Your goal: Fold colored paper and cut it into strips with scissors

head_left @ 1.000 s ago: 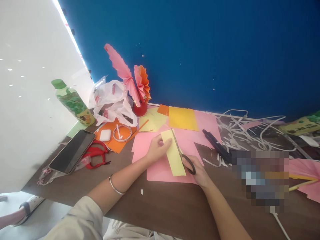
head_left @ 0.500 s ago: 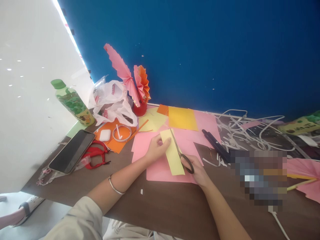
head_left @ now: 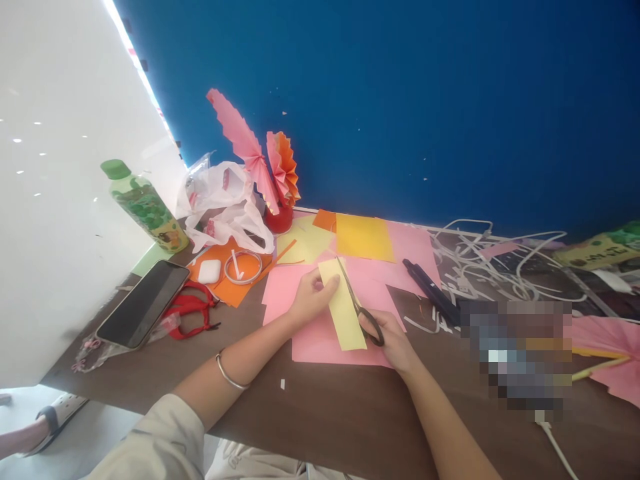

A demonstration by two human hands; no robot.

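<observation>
A pale yellow strip of paper is pinched in my left hand, thumb on top near its upper end. My right hand is closed round the black handles of a pair of scissors. The blades lie along the strip's right edge and point away from me; whether they are parted is hard to make out. Beneath both hands lie pink paper sheets. Beyond the strip are a yellow sheet and a pale yellow sheet.
At left are a phone, red straps, a white earphone case, a plastic bag and a green-capped bottle. Folded paper fans stand behind. To the right lie a black pen-like tool and tangled white cables.
Almost nothing differs. The whole view has shifted a few pixels; both hands, the strip and the scissors keep nearly the same positions.
</observation>
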